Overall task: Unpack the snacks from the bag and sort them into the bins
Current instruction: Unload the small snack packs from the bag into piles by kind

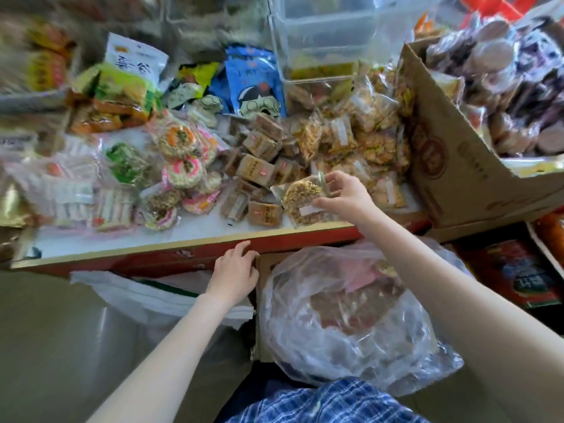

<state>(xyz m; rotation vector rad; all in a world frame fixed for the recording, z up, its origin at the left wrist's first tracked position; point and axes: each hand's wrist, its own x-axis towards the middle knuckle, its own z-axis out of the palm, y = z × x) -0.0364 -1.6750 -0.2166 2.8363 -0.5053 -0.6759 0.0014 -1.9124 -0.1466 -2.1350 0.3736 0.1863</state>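
A clear-wrapped snack disc (305, 203) is pinched by the right hand (345, 193) just above the counter (183, 236); the left hand (235, 274), loosely curled, rests at the counter edge beside the bag (351, 315). It is best laid among the like golden packets (366, 138)

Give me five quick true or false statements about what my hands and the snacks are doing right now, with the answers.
1. The right hand holds a clear packet of a round golden snack. True.
2. The left hand grips a blue packet. False: it holds nothing and rests at the red edge of the table.
3. A clear plastic bag sits below the table edge, near the person. True.
4. The cardboard box on the right is empty. False: it holds wrapped round snacks.
5. The held packet is inside the clear bin. False: it is over the table.
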